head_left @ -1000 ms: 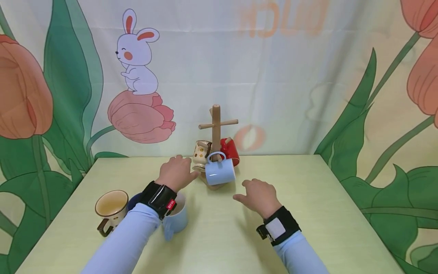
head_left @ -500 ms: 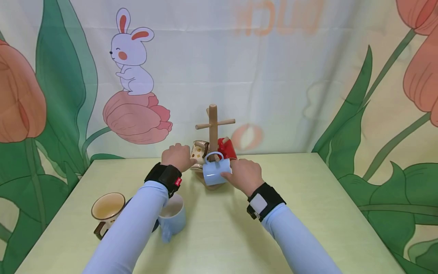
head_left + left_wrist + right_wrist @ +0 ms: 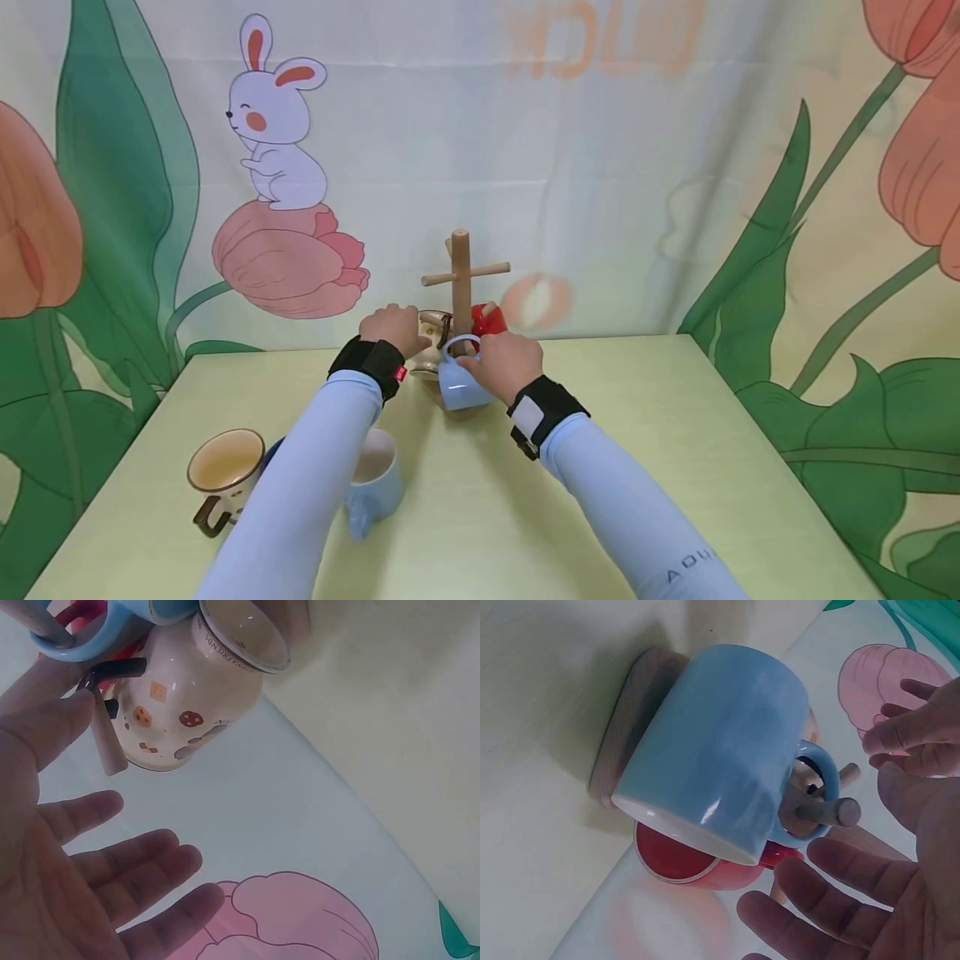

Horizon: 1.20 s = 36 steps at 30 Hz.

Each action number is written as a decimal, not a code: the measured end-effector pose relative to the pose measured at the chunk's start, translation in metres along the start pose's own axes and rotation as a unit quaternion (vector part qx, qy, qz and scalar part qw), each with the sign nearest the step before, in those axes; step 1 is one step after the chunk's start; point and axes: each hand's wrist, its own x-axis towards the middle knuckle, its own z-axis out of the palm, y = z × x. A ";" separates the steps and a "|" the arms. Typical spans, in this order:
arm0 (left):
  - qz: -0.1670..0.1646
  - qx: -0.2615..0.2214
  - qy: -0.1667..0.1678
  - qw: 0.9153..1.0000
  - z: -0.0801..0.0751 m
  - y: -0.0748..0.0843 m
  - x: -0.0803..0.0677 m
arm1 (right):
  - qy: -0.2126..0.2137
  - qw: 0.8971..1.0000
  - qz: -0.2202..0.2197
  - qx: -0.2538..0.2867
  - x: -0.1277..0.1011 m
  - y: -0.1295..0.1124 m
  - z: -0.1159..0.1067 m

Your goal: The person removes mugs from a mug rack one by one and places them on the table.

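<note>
While a second ago back over the tabletop (image 3: 637, 417), right hand (image 3: 501, 364) now at hanging blue mug (image 3: 459, 385), fingers spread, frame centre; left hand (image 3: 393, 329) open beside cream mug (image 3: 431, 333).

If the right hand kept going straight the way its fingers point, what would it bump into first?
Most likely the light blue ceramic mug hanging on the wooden mug tree. The right hand has open fingers right beside it, though depth is hard to judge.

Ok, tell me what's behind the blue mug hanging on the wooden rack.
Behind the blue mug hangs a red mug on the wooden rack; its handle and most of its body are covered.
</note>
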 end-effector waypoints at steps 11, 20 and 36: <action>0.004 0.014 -0.007 1.000 -0.002 0.008 0.013 | -0.058 0.998 -0.003 -0.039 0.019 -0.008 0.007; 0.017 0.043 -0.029 0.999 0.004 0.012 0.030 | -0.071 0.995 -0.017 -0.071 0.022 -0.012 0.011; 0.017 0.040 0.008 0.999 0.007 0.013 0.036 | -0.051 0.993 -0.008 -0.103 0.020 -0.022 0.012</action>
